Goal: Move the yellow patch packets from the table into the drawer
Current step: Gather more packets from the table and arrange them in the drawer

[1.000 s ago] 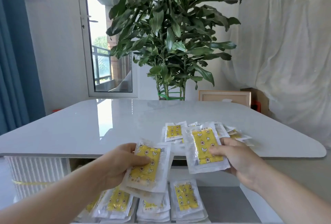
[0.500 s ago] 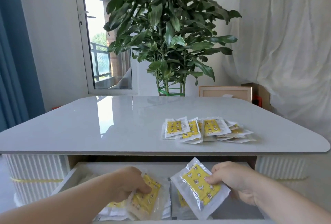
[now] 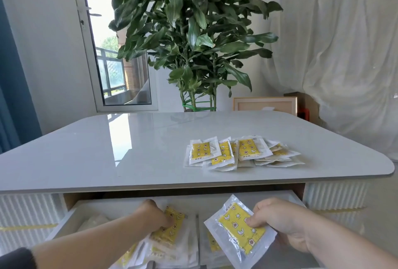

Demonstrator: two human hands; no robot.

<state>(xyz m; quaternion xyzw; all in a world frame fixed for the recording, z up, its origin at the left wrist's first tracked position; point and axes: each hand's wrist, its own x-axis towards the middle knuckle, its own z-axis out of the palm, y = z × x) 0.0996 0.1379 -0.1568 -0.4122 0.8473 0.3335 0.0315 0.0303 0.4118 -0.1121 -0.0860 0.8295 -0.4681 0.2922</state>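
**A:** Status, both hands?

**B:** Left hand (image 3: pixel 155 215) is down in the open drawer (image 3: pixel 71 217). Its fingers are curled over the left-hand packet (image 3: pixel 170 227), which lies on the stacks (image 3: pixel 189 245) left of the drawer's centre. Right hand (image 3: pixel 277 219) pinches the right-hand packet (image 3: pixel 239 230) at its right edge, thumb on the yellow face. Other fingers are behind it, mostly hidden. That packet is tilted over the drawer's right part, not yet laid down.

**A:** Remaining stock?

**B:** One pile (image 3: pixel 241 152) on the tabletop (image 3: pixel 107 150), right of centre, toward the near right corner but back from the near edge. Several packets, overlapping; exact count can't be read.

**A:** Handling notes?

**B:** Judging by looks, they're light, thin and flexible: clear outer film w/ a flat yellow patch inside. The film is glossy, so prob. slippery, esp. packet on packet. The held one barely droops, so the patch seems to lend some stiffness. Not fragile; creasing is the likely risk.

**A:** Grip point?

**B:** Pinch the sealed margin or a short edge, thumb on top, fingers below. From the pile, take the topmost packet by an overhanging corner. Alt.: slide it to the tabletop's near edge so fingers can get under. Avoid grabbing mid-pile, since the neighbours would prob. skid off.
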